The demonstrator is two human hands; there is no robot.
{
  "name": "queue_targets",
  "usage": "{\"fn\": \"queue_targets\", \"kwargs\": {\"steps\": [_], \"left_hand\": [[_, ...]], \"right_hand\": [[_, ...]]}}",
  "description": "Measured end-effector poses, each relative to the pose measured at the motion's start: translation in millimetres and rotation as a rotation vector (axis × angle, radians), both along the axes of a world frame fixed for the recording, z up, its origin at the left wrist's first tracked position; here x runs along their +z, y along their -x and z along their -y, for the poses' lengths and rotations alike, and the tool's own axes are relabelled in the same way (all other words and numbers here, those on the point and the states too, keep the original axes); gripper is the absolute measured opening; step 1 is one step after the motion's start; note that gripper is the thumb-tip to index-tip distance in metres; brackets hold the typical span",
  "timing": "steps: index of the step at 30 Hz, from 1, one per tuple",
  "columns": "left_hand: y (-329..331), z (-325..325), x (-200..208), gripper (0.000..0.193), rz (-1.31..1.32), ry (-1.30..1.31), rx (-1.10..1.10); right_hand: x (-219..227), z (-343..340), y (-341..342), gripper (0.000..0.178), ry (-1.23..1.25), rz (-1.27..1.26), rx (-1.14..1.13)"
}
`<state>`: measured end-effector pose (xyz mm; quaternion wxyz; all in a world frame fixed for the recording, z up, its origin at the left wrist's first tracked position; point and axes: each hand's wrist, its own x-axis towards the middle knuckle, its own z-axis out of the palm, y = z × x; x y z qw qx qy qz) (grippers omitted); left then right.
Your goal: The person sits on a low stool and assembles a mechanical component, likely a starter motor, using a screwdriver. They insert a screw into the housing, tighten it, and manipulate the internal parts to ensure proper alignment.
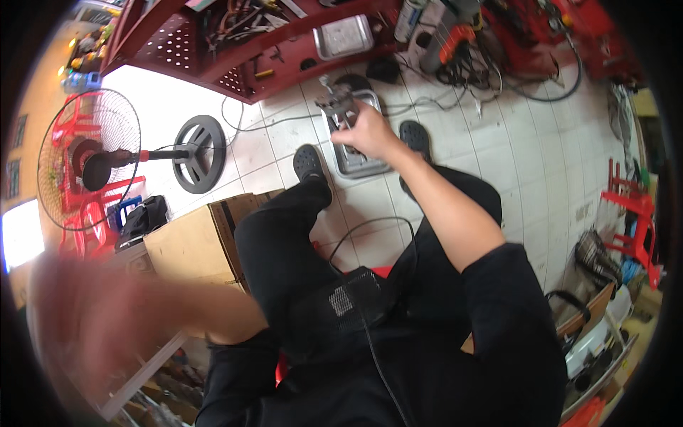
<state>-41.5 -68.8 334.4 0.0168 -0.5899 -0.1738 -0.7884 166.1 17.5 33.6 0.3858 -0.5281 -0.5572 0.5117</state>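
Observation:
My right hand (370,132) is stretched forward over a shallow metal tray (353,172) on the floor between my feet. Its fingers and thumb grip a grey metal machine part (337,101) of irregular shape, with a short piece sticking up; it resembles a carburetor, but its exact kind is unclear. Some small items lie in the tray, partly hidden by the hand. My left hand (92,320) is raised at the lower left, away from the tray, and smeared by motion, so its fingers cannot be made out.
A red tool cabinet (284,60) with loose tools and another metal tray (343,37) stands ahead. To the left are a standing fan (92,160) and a cardboard box (192,245). Cables (427,105) cross the tiles. Red plastic stools (629,220) stand at far right.

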Motion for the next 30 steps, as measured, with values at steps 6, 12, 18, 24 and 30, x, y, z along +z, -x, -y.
{"fn": "queue_targets", "kwargs": {"steps": [6, 12, 18, 24, 30], "left_hand": [[-72, -83, -225, 0.057, 0.048, 1.268, -0.475], [-87, -82, -307, 0.055, 0.068, 1.369, -0.566], [-69, -100, -319, 0.024, 0.318, 1.45, -0.675], [-59, -104, -297, 0.052, -0.54, 1.398, -0.427], [-63, -96, -294, 0.057, -0.908, 1.375, -0.294]], "right_hand": [[11, 9, -2, 0.053, 0.056, -0.159, -0.014], [3, 14, 10, 0.053, -0.114, 0.139, 0.001], [32, 8, -11, 0.056, -0.259, 0.467, 0.107], [29, 1, -24, 0.042, -0.108, 0.334, -0.121], [19, -1, -27, 0.041, 0.029, 0.3, -0.084]]}}
